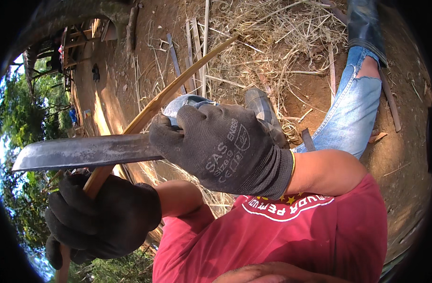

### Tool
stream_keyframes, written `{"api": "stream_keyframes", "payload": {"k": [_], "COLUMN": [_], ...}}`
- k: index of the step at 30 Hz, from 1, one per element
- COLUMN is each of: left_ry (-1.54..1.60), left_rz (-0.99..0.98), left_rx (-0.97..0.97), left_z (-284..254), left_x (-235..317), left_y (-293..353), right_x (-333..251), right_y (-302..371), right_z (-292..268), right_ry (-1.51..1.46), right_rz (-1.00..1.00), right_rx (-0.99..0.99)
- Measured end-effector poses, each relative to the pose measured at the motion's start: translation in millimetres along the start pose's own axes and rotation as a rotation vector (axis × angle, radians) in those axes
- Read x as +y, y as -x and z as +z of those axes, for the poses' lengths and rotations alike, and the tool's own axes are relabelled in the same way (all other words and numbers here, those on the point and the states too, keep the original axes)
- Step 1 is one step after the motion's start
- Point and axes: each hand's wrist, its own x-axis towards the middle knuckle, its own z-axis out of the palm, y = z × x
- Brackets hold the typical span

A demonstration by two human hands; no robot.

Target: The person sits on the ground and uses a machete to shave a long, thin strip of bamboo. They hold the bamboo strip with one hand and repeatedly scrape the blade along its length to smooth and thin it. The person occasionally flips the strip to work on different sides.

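Right hand [220, 146], gloved, clamped on the handle of a big knife [83, 152]; blade points left, lying across a wooden strip [178, 85]. Left hand [102, 217], gloved, gripped around the strip's lower end. Straw [268, 42] covers the ground beyond.

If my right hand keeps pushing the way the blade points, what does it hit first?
Probably nothing solid: the right hand aims the blade leftward, across the bamboo strip above the left hand, toward open air and trees, though depth is unclear.
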Motion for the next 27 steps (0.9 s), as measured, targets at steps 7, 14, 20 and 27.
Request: {"api": "stream_keyframes", "payload": {"k": [7, 14, 20, 27], "left_ry": [0.138, 0.070, -0.127, -0.148], "left_rz": [-0.032, -0.029, 0.006, 0.073], "left_rx": [-0.115, 0.002, 0.009, 0.027], "left_z": [18, 19, 7, -22], "left_x": [-7, -5, 3, -3], "left_y": [-3, -1, -4, -12], "right_x": [83, 2, 141, 95], "right_y": [23, 16, 42, 14], "right_z": [43, 15, 84, 59], "right_ry": [-0.110, -0.052, 0.011, -0.145], "right_rz": [0.541, -0.039, 0.466, 0.267], "right_rx": [-0.314, 0.045, -0.320, -0.407]}}
